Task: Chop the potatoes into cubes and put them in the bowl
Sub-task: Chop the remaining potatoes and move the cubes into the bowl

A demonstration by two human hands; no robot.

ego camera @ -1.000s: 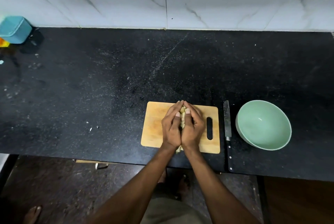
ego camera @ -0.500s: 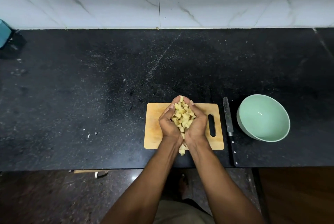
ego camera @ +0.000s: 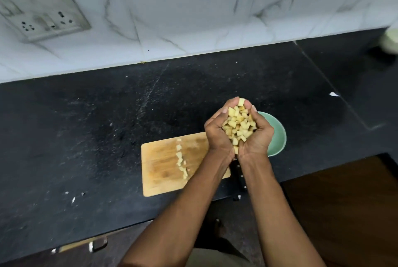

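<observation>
My left hand [ego camera: 216, 135] and my right hand [ego camera: 257, 137] are cupped together, palms up, holding a heap of pale yellow potato cubes [ego camera: 239, 123]. They hover over the left part of the light green bowl [ego camera: 277, 135], which they mostly hide. A short row of leftover potato cubes [ego camera: 181, 159] lies on the wooden cutting board [ego camera: 161, 165] to the left of my hands. The knife's dark handle [ego camera: 240, 177] shows below my wrists, between board and bowl; its blade is hidden.
The black stone counter [ego camera: 86, 137] carries small white scraps [ego camera: 73, 199] near its front edge. A marble-tiled wall with a socket plate [ego camera: 41, 10] runs behind. A pale object [ego camera: 391, 40] sits at the far right edge. Wooden flooring or cabinet [ego camera: 344, 213] lies below right.
My cupped hands lifted the potato cubes off the cutting board and carried them right, over the bowl. Some cubes stayed behind on the board. The view has tilted and shifted.
</observation>
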